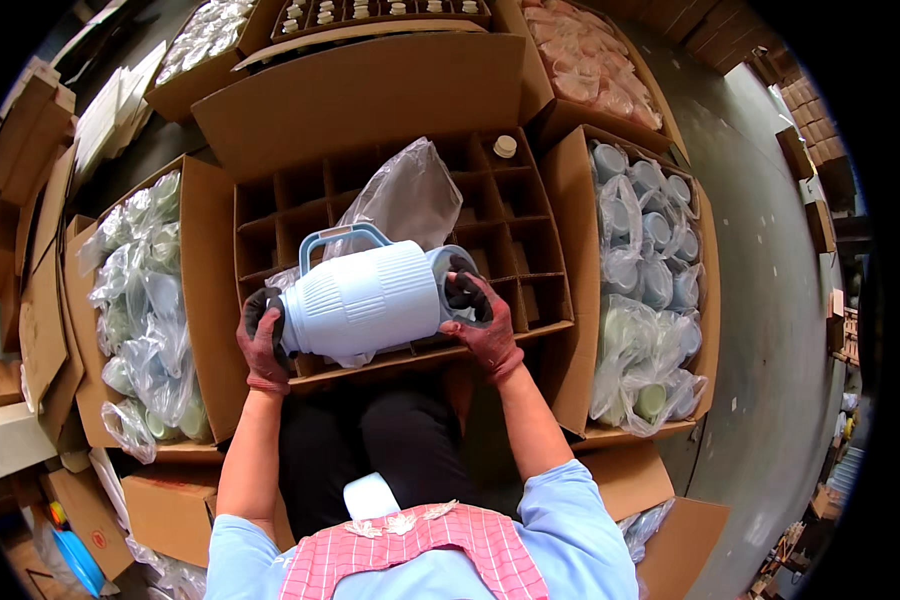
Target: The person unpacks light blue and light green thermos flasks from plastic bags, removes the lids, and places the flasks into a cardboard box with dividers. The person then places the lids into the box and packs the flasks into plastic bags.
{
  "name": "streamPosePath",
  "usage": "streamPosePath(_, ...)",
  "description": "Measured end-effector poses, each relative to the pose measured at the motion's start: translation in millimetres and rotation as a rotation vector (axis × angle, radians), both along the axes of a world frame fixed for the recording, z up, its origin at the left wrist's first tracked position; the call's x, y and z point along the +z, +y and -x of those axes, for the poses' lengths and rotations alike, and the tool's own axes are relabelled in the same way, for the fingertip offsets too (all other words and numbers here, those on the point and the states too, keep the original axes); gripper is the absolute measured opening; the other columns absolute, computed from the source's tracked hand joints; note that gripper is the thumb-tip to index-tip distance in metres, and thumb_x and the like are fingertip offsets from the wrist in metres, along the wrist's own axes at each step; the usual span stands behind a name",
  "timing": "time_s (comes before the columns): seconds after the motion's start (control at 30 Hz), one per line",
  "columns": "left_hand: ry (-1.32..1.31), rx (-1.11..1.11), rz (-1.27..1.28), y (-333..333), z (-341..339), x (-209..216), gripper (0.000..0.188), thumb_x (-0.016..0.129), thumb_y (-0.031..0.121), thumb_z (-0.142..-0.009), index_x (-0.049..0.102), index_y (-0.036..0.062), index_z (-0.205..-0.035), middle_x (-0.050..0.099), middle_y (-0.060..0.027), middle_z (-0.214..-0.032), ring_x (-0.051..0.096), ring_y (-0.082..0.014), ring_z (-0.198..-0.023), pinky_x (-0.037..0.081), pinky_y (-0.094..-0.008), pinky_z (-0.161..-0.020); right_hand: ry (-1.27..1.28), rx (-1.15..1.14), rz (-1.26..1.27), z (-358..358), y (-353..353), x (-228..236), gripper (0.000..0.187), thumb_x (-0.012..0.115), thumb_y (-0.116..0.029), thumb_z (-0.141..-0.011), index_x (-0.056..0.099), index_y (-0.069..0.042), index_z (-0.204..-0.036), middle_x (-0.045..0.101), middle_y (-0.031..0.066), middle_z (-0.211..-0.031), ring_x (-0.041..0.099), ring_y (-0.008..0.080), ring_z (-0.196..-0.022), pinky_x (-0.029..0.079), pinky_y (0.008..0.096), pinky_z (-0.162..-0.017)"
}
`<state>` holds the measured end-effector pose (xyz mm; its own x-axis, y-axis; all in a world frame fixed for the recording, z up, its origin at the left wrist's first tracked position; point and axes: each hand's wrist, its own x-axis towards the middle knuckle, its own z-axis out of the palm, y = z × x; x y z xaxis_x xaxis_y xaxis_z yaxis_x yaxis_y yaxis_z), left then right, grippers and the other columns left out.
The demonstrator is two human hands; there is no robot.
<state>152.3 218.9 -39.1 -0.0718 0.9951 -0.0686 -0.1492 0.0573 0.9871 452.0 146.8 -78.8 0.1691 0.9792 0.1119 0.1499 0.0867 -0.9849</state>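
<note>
A light blue thermos jug with ribbed sides and a looped handle lies on its side above the divided carton. My left hand, in a dark red work glove with blackened fingertips, is closed round the jug's narrower end. In a matching glove, my right hand grips a round, hollow light blue cap at the jug's wide end; I cannot tell whether it is attached. A clear plastic bag rises behind the jug, over the cardboard compartments. Part of the bag also shows below the jug.
On the left, a carton holds bagged pale green parts. Another carton on the right holds bagged blue and green cups. A white cap sits in a far compartment. Bagged pink parts fill a far-right carton.
</note>
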Motion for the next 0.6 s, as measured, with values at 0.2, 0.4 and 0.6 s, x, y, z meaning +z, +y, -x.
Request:
streamPosePath(0.2,0.394,-0.068,-0.221,25.5,11.2,10.5,0.045,0.067,0.019,-0.074,0.054,-0.0029,-0.111,0.058,-0.0102,-0.103,0.054,-0.0194,-0.097,0.042,-0.0304,-0.089,-1.151,0.349,0.254,-1.9,14.3,-50.4,0.058,0.071,-0.040,-0.067,0.054,-0.018,-0.118,0.046,0.0190,-0.129,0.039,0.0359,-0.124,0.041,0.0411,-0.095)
streamPosePath(0.4,-0.126,0.066,-0.022,26.0,59.7,5.1,0.049,0.048,0.032,-0.083,0.051,-0.0036,-0.117,0.058,-0.0148,-0.111,0.053,-0.0253,-0.106,0.038,-0.0365,-0.096,-0.421,-0.159,0.104,-47.8,77.3,-13.0,0.023,0.066,-0.025,-0.073,0.067,-0.008,-0.089,0.066,0.0130,-0.085,0.063,0.0302,-0.080,0.050,0.0352,-0.073)
streamPosePath(0.6,0.182,0.128,-0.108,38.1,49.2,-19.3,0.034,0.042,0.022,-0.093,0.053,-0.0032,-0.114,0.060,-0.0129,-0.108,0.057,-0.0212,-0.097,0.045,-0.0360,-0.087,-0.886,-0.522,0.270,-175.5,215.0,-74.6,0.048,0.066,-0.033,-0.074,0.058,-0.009,-0.114,0.061,0.0177,-0.106,0.058,0.0322,-0.101,0.047,0.0386,-0.086)
